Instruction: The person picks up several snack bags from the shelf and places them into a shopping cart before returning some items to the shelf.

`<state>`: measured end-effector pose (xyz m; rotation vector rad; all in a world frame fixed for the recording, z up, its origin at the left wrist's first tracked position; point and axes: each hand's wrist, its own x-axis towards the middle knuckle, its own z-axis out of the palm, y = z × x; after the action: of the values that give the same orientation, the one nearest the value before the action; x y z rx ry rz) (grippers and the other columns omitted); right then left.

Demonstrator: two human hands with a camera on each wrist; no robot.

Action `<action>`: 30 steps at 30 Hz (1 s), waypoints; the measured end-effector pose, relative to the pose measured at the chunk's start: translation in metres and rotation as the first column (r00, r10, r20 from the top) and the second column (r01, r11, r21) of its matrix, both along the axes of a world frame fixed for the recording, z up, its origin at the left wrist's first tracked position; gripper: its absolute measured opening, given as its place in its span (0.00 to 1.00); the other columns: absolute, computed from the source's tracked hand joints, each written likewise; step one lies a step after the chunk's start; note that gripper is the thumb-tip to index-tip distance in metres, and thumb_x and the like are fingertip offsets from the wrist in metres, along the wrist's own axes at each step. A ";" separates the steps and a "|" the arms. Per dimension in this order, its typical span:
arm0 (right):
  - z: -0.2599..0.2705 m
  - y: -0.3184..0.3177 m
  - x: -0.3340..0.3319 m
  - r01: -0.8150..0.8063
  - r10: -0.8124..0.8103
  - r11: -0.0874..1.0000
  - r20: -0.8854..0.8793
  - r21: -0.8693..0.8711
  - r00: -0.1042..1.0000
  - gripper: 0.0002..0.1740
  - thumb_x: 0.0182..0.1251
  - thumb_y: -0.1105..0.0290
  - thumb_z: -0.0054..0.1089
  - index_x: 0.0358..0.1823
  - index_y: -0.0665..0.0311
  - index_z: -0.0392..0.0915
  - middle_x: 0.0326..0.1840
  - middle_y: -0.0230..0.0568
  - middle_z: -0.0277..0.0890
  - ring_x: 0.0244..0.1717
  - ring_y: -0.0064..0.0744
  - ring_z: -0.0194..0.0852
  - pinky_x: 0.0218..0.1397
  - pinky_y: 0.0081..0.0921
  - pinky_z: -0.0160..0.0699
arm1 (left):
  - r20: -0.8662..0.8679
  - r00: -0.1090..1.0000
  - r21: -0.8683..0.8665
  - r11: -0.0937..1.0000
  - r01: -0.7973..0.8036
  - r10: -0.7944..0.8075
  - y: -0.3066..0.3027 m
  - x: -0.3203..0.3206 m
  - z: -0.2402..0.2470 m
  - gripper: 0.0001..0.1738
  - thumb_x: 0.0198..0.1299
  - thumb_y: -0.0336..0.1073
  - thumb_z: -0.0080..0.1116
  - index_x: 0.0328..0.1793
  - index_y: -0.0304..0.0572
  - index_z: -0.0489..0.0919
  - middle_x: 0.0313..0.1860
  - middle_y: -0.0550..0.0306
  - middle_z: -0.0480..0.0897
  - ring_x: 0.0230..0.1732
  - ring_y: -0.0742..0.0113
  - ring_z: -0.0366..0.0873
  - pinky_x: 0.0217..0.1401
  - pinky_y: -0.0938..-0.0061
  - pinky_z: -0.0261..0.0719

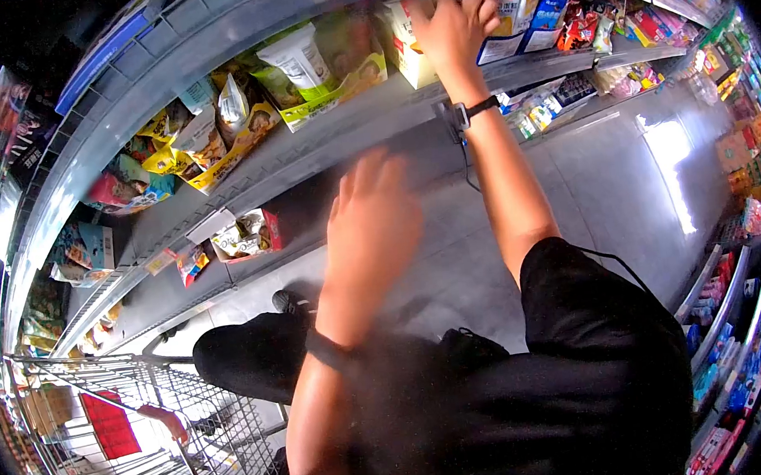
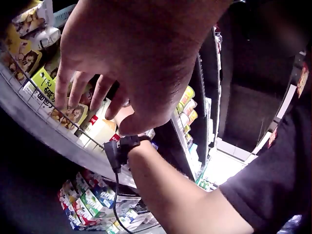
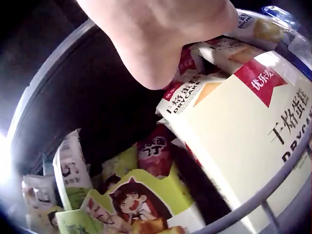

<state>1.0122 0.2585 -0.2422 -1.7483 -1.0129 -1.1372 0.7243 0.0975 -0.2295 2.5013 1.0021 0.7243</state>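
Observation:
On the shelf, the right hand [image 1: 455, 33] reaches over a cream carton of dry cake [image 1: 410, 51]. Its fingers are spread and bent at the carton's top, and what the fingertips touch is hidden. From the right wrist view, the heel of that hand [image 3: 165, 34] lies over the back of the carton [image 3: 234, 126], beside wrapped packets. Blurred in the head view, the left hand [image 1: 373, 211] hangs in the air before the shelf with loose fingers, holding nothing. In the left wrist view that hand [image 2: 126, 63] has its fingers pointing down, apart.
Left of the carton stands a green snack tray [image 1: 335, 100], then a yellow one [image 1: 239, 150]. Blue packs [image 1: 547, 15] stand to the right. A wire rail [image 2: 53, 109] edges the shelf. A metal shopping cart [image 1: 156, 428] is at lower left, and more stocked shelves [image 1: 739, 340] stand at right.

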 end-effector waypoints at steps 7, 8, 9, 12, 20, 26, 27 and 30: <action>0.004 -0.027 -0.017 -0.093 0.092 0.995 -0.016 -0.048 0.996 0.38 0.64 0.38 0.69 0.63 0.60 0.78 0.75 0.64 0.64 0.75 0.68 0.59 0.71 0.63 0.62 | -0.032 0.996 -0.005 0.996 -0.084 0.084 -0.001 -0.027 -0.012 0.26 0.66 0.35 0.64 0.70 0.40 0.77 0.72 0.43 0.77 0.68 0.37 0.77 0.73 0.53 0.77; 0.006 -0.039 -0.029 -0.172 0.172 0.985 -0.014 0.000 0.985 0.37 0.65 0.43 0.71 0.66 0.60 0.76 0.77 0.62 0.63 0.76 0.67 0.59 0.72 0.64 0.61 | -0.019 0.995 0.017 0.995 -0.101 0.101 0.001 -0.039 -0.005 0.26 0.65 0.34 0.65 0.70 0.39 0.77 0.72 0.42 0.77 0.69 0.37 0.77 0.73 0.54 0.77; 0.007 -0.054 -0.048 -0.289 0.291 0.956 -0.019 0.053 0.957 0.39 0.65 0.49 0.73 0.73 0.60 0.73 0.80 0.62 0.60 0.78 0.67 0.57 0.77 0.64 0.57 | 0.001 0.992 0.035 0.992 -0.125 0.125 -0.008 -0.054 0.002 0.26 0.64 0.32 0.65 0.69 0.39 0.78 0.72 0.41 0.77 0.70 0.37 0.77 0.74 0.54 0.77; -0.027 -0.102 -0.121 -0.544 0.532 0.835 -0.133 -0.085 0.836 0.36 0.68 0.65 0.67 0.77 0.62 0.70 0.80 0.58 0.63 0.80 0.62 0.58 0.82 0.59 0.49 | 0.168 0.957 -0.117 0.968 -0.220 0.238 -0.045 -0.107 0.017 0.24 0.62 0.29 0.66 0.65 0.37 0.81 0.71 0.40 0.79 0.70 0.38 0.79 0.73 0.55 0.78; -0.058 -0.179 -0.341 -0.967 0.889 0.205 -0.385 -0.149 0.248 0.20 0.62 0.76 0.64 0.57 0.58 0.85 0.68 0.48 0.72 0.68 0.54 0.68 0.74 0.51 0.64 | 0.081 0.461 0.210 0.438 -0.874 0.883 -0.171 -0.298 0.077 0.19 0.65 0.26 0.62 0.62 0.37 0.82 0.63 0.42 0.85 0.65 0.41 0.82 0.72 0.52 0.76; 0.080 -0.168 -0.469 -0.937 0.944 -0.329 -0.070 -0.119 -0.323 0.13 0.63 0.80 0.60 0.48 0.63 0.84 0.50 0.47 0.81 0.51 0.50 0.81 0.56 0.42 0.81 | -0.555 0.035 0.014 0.051 -0.999 0.831 -0.211 -0.356 0.067 0.33 0.75 0.65 0.56 0.43 0.37 0.83 0.38 0.34 0.88 0.45 0.37 0.89 0.49 0.48 0.85; 0.104 -0.167 -0.493 -0.886 0.899 -0.436 -0.027 -0.159 -0.437 0.11 0.64 0.80 0.59 0.46 0.63 0.83 0.45 0.46 0.81 0.48 0.50 0.82 0.54 0.42 0.82 | -0.328 0.087 0.113 0.130 -0.985 0.941 -0.216 -0.355 0.051 0.34 0.74 0.65 0.56 0.33 0.38 0.80 0.28 0.36 0.86 0.34 0.35 0.87 0.39 0.44 0.84; 0.160 -0.180 -0.569 -0.717 0.783 -0.596 -0.064 -0.360 -0.619 0.10 0.66 0.78 0.60 0.47 0.68 0.84 0.38 0.47 0.83 0.38 0.40 0.85 0.44 0.34 0.83 | -0.358 0.098 0.046 0.123 -0.991 0.929 -0.210 -0.350 0.062 0.35 0.73 0.66 0.56 0.28 0.41 0.82 0.23 0.41 0.86 0.27 0.42 0.89 0.33 0.50 0.86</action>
<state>0.4429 0.0788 -0.0819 0.2185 -2.2215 0.2573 0.3738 -0.1129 -0.1675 1.3738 2.7976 0.4132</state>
